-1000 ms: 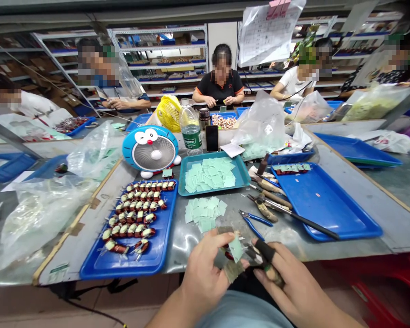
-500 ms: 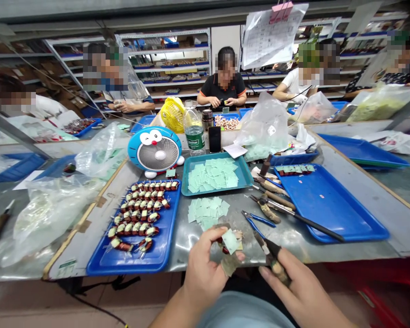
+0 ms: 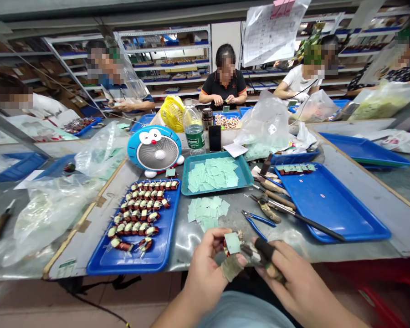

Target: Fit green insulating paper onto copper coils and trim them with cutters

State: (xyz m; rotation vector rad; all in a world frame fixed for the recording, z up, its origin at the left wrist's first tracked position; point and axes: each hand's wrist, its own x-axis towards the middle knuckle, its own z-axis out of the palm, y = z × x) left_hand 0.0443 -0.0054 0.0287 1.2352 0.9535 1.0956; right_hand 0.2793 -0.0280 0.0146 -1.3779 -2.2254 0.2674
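Note:
My left hand point(image 3: 208, 259), its thumb wrapped in drab tape, is closed around a copper-wound coil point(image 3: 225, 247). A pale green square board point(image 3: 233, 243) sits on the side of the coil facing me, and the fingers hide much of the winding. In my right hand point(image 3: 287, 264) is a pair of pliers point(image 3: 258, 255) with worn handles; a dark cover is on one finger. The jaws reach the right edge of the coil, but blur hides whether they touch it. Loose green boards point(image 3: 208, 210) lie just beyond my hands.
At left, a blue tray point(image 3: 171, 228) bears rows of coils. A teal tray point(image 3: 246, 175) contains more boards. Blue-handled cutters point(image 3: 256, 223) and other tools lie beside a blue tray point(image 3: 345, 205) at right. A cartoon-faced fan point(image 3: 153, 150) and a bottle point(image 3: 194, 132) stand behind. Co-workers sit opposite.
My right hand has brought the pliers left and up, so their jaws are now at the coil. The coil and board have turned slightly in my left hand.

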